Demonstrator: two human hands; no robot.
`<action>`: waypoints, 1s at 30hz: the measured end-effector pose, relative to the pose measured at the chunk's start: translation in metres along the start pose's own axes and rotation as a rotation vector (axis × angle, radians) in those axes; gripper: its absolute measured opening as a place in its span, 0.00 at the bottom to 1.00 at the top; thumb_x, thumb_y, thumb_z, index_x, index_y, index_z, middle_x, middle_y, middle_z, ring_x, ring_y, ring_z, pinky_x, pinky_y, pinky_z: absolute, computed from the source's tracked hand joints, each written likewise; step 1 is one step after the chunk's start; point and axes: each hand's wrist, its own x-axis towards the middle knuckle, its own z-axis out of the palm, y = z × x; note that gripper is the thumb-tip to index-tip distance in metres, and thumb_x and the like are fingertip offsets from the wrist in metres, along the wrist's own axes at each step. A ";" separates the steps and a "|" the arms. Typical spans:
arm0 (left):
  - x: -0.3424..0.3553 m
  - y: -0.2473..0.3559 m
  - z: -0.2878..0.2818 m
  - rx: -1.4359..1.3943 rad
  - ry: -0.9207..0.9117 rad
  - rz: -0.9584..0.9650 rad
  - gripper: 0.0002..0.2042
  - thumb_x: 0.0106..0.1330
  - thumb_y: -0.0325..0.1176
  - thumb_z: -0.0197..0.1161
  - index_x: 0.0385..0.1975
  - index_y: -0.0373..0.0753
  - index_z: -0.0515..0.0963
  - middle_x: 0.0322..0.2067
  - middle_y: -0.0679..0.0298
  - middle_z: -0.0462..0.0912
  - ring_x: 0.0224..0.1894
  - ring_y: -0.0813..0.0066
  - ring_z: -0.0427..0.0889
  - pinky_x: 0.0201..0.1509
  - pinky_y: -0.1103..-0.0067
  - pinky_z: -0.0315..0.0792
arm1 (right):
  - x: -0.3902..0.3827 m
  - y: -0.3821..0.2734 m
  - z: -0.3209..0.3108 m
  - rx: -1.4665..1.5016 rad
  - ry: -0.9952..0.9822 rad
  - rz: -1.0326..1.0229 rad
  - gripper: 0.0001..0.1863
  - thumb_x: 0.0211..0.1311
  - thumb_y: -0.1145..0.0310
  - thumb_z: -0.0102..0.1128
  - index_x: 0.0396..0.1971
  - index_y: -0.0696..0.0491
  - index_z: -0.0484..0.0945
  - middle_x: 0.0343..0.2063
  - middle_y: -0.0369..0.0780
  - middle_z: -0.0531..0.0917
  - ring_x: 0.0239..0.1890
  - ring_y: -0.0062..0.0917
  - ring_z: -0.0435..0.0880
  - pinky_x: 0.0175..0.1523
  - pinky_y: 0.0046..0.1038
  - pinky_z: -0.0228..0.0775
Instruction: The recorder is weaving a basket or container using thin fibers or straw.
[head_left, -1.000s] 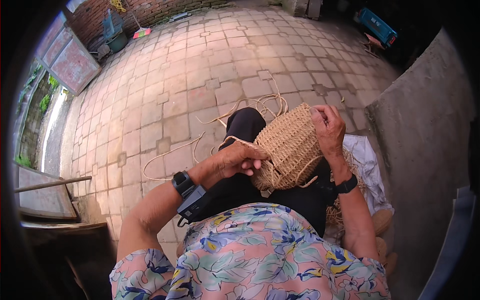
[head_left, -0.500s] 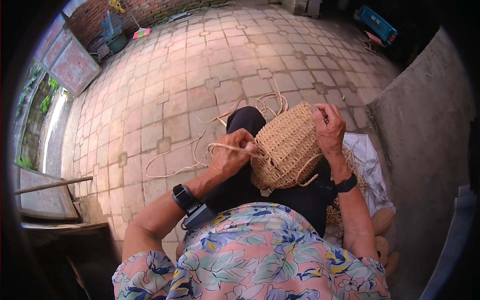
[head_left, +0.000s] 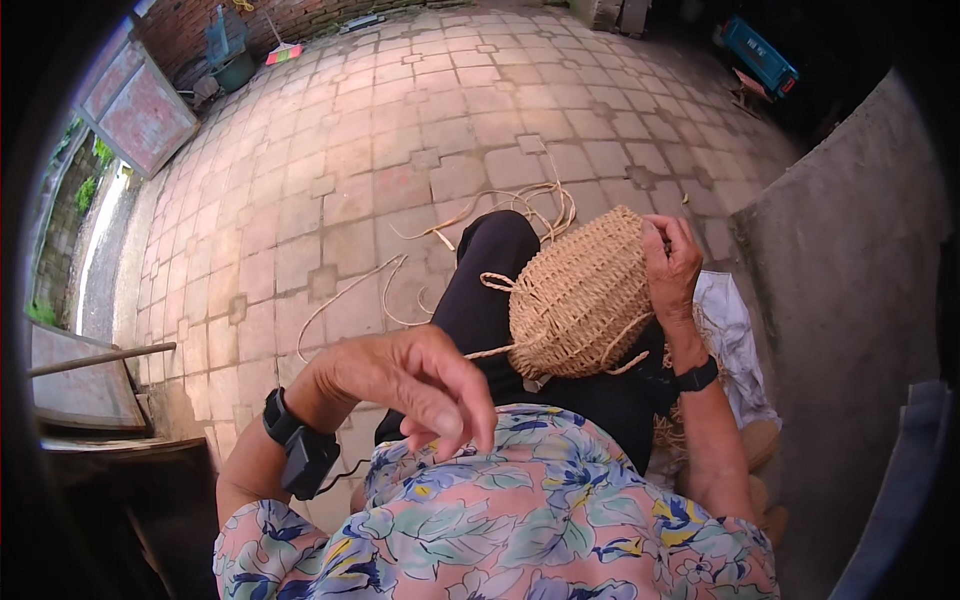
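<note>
A woven straw basket (head_left: 580,300) lies tilted on its side across my dark-trousered lap. At its right end, my right hand (head_left: 672,262) grips the edge with curled fingers. My left hand (head_left: 425,390) is to the left of the basket and nearer my body, with its fingers bent downward. A straw cord (head_left: 490,352) runs straight from the basket's lower left side to my left hand; the exact grip on it is hidden behind the fingers. A small cord loop (head_left: 497,281) sticks out of the basket's left side, and a short cord end (head_left: 630,362) hangs at its lower right.
Loose cord (head_left: 545,205) trails over the paving tiles (head_left: 400,170) beyond my knee. White cloth (head_left: 728,330) and more straw lie to my right beside a grey wall (head_left: 850,230). A wooden stick (head_left: 105,360) juts in from the left.
My left hand has moved away from the basket, toward my body, drawing the cord out straight. A loop now stands on the basket's left side. My right hand stays at the edge.
</note>
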 end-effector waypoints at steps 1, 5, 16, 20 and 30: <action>0.002 0.004 -0.002 -0.053 0.124 0.185 0.12 0.67 0.34 0.64 0.37 0.28 0.81 0.26 0.64 0.81 0.22 0.83 0.77 0.23 0.87 0.68 | 0.000 -0.001 0.001 0.016 -0.002 0.000 0.10 0.64 0.68 0.58 0.35 0.59 0.80 0.29 0.40 0.79 0.29 0.26 0.79 0.36 0.27 0.71; 0.068 -0.040 -0.058 1.023 0.802 0.557 0.08 0.66 0.33 0.63 0.34 0.34 0.81 0.30 0.59 0.83 0.26 0.69 0.82 0.30 0.77 0.74 | 0.000 -0.002 0.003 0.031 -0.003 -0.003 0.10 0.65 0.67 0.58 0.36 0.59 0.80 0.29 0.40 0.78 0.28 0.26 0.78 0.36 0.27 0.71; 0.076 -0.063 -0.063 1.224 0.762 0.412 0.06 0.60 0.33 0.67 0.31 0.37 0.82 0.25 0.60 0.82 0.29 0.61 0.83 0.33 0.71 0.76 | 0.000 -0.003 0.003 0.027 0.004 -0.003 0.10 0.66 0.67 0.57 0.37 0.59 0.80 0.29 0.40 0.78 0.28 0.26 0.78 0.36 0.26 0.70; 0.069 -0.072 -0.061 1.087 1.102 0.418 0.11 0.61 0.37 0.67 0.35 0.35 0.82 0.24 0.62 0.80 0.23 0.72 0.79 0.27 0.76 0.74 | 0.000 -0.005 0.003 0.019 0.020 -0.032 0.10 0.66 0.67 0.57 0.36 0.59 0.80 0.29 0.40 0.77 0.29 0.26 0.78 0.36 0.26 0.70; 0.098 -0.082 -0.043 -0.095 1.000 0.129 0.07 0.63 0.31 0.67 0.36 0.37 0.78 0.25 0.70 0.78 0.21 0.86 0.73 0.23 0.87 0.73 | -0.001 -0.005 0.003 0.030 0.025 -0.008 0.10 0.66 0.67 0.57 0.37 0.59 0.81 0.29 0.40 0.77 0.29 0.26 0.78 0.35 0.26 0.70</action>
